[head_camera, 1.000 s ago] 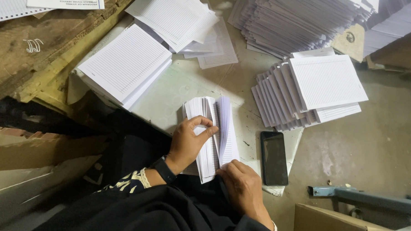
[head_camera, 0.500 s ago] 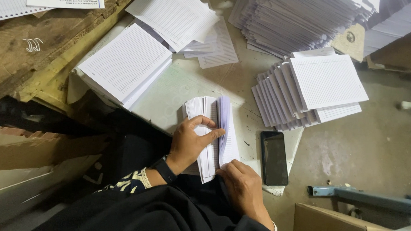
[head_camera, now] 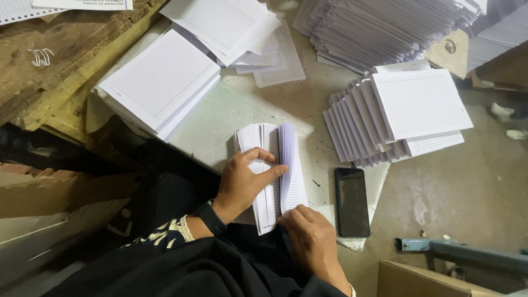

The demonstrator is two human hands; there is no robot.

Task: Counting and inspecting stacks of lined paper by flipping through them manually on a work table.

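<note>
Fanning a sheaf (head_camera: 272,166) of ruled sheets on the table (head_camera: 218,115), left hand (head_camera: 242,183) is curling fingers over it; right hand (head_camera: 313,241) is pinching the near edge, phone (head_camera: 351,201) just beside.

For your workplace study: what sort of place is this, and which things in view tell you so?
Probably a small print or binding workshop: stacks of ruled sheets, a tall paper pile, and both hands, left and right, fanning a sheaf of pages.

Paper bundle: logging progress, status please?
Left hand fanning the paper bundle, thumb between sheets. Right hand pinching its near edge. Black phone lies beside, apart.
</note>
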